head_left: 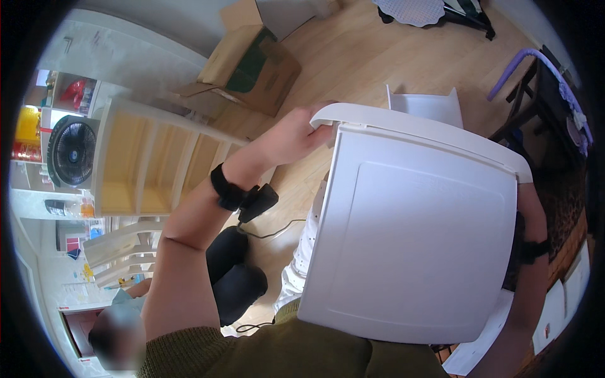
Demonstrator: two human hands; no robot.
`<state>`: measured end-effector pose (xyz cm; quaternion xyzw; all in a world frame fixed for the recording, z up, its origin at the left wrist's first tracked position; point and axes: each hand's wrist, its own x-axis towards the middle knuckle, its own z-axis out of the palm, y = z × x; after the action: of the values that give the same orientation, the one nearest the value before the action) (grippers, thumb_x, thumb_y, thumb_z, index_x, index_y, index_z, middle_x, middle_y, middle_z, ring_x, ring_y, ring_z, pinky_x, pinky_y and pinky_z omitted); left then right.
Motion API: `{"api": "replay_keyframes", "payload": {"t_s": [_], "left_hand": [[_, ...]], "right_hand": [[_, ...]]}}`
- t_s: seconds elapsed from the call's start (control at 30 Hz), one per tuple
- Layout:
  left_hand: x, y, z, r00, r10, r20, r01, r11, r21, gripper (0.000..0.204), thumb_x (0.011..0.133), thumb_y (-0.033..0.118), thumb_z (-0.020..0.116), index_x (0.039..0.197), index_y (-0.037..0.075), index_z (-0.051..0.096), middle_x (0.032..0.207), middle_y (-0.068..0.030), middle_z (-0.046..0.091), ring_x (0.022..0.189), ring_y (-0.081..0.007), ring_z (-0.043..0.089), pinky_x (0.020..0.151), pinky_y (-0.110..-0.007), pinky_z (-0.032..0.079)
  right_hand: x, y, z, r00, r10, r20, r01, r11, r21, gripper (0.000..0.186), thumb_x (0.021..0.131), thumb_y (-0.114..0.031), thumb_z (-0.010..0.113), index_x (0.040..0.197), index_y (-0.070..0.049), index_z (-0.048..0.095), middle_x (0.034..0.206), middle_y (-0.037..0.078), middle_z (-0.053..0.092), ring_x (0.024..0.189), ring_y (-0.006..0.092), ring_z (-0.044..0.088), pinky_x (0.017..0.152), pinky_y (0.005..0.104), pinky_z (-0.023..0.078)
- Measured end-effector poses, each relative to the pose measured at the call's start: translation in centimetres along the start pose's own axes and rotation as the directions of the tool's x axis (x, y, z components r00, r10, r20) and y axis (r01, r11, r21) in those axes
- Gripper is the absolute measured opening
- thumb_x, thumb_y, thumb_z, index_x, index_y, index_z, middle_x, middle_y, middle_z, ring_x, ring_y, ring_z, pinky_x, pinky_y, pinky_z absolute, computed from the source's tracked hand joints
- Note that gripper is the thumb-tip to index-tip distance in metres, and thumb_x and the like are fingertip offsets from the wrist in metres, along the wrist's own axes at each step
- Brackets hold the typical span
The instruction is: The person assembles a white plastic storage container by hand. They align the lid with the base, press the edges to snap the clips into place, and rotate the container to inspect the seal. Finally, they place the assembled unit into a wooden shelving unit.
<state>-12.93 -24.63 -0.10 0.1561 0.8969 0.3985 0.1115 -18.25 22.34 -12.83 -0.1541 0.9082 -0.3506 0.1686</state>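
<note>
A large white plastic drawer (409, 233), seemingly bottom side up, fills the middle right of the view in front of my body. Its near edge reaches my green top. Along the far edge runs a curved lip (435, 135). At the left end of that lip, my left hand (302, 135) is closed around the corner, its fingertips partly hidden behind the plastic. My right hand (531, 205) holds the opposite end of the drawer; most of its fingers are out of sight. Beyond the lip, a smaller white plastic piece (432, 108) with raised ends lies on the floor.
An open cardboard box (258, 69) stands far left on the wooden floor. Left of my arm are a cream shelf frame (164, 164) and a black fan (71, 151). Another person (120, 334) is at lower left. A dark chair (548, 101) with a purple tube stands far right.
</note>
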Motion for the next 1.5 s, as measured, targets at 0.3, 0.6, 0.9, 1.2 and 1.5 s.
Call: {"api": "replay_keyframes", "payload": {"t_s": [0.3,0.6,0.9,1.2,1.5], "left_hand": [[-0.6,-2.1,1.4,0.999,-0.027,-0.031,0.023,0.993,-0.113,0.025,0.091,0.009,0.050,0.113,0.000,0.056,0.083,-0.0119,0.064,0.076,-0.0181,0.059,0.072,-0.031,0.047],[-1.4,-3.2,1.7,0.964,-0.266,-0.002,0.266,0.963,-0.035,0.023,0.092,0.010,0.051,0.112,0.000,0.058,0.089,-0.0076,0.065,0.081,-0.0147,0.058,0.075,-0.030,0.047],[-1.7,-5.2,0.4,0.987,-0.159,-0.020,0.155,0.978,-0.141,0.022,0.094,0.007,0.049,0.113,-0.001,0.057,0.092,-0.0032,0.062,0.086,-0.0099,0.052,0.077,-0.027,0.045],[-1.3,-4.4,0.4,0.971,-0.234,0.049,0.238,0.962,-0.131,0.025,0.094,0.007,0.048,0.117,-0.001,0.054,0.085,-0.0005,0.058,0.078,-0.0088,0.050,0.069,-0.026,0.044],[-0.7,-1.6,0.0,0.983,-0.105,0.154,0.147,0.942,-0.300,0.038,0.091,0.008,0.052,0.127,0.000,0.048,0.114,-0.0053,0.056,0.100,-0.0114,0.052,0.086,-0.027,0.043]], "right_hand": [[-0.4,-0.6,-0.1,0.997,0.021,0.076,-0.021,1.000,0.009,0.061,0.097,-0.047,0.033,0.116,0.007,0.054,0.116,0.021,0.059,0.105,0.0308,0.056,0.086,0.0396,0.044],[0.5,-1.2,1.4,0.992,-0.081,0.099,0.066,0.986,0.152,0.049,0.098,-0.038,0.039,0.116,0.005,0.054,0.117,0.020,0.058,0.105,0.0305,0.055,0.088,0.0383,0.043],[2.0,-1.4,3.0,0.996,-0.070,0.051,0.049,0.941,0.335,0.037,0.095,-0.020,0.051,0.128,-0.004,0.049,0.129,0.016,0.054,0.118,0.0307,0.050,0.101,0.0356,0.039],[0.0,-5.4,1.2,0.975,0.050,0.216,-0.064,0.996,0.061,0.035,0.093,-0.021,0.054,0.126,-0.006,0.051,0.114,0.013,0.062,0.099,0.0219,0.059,0.086,0.0340,0.048],[0.8,-3.5,1.6,0.957,0.094,0.275,-0.150,0.971,0.188,0.037,0.091,-0.022,0.056,0.125,-0.007,0.052,0.101,0.010,0.064,0.085,0.0169,0.060,0.072,0.0319,0.052]]}}
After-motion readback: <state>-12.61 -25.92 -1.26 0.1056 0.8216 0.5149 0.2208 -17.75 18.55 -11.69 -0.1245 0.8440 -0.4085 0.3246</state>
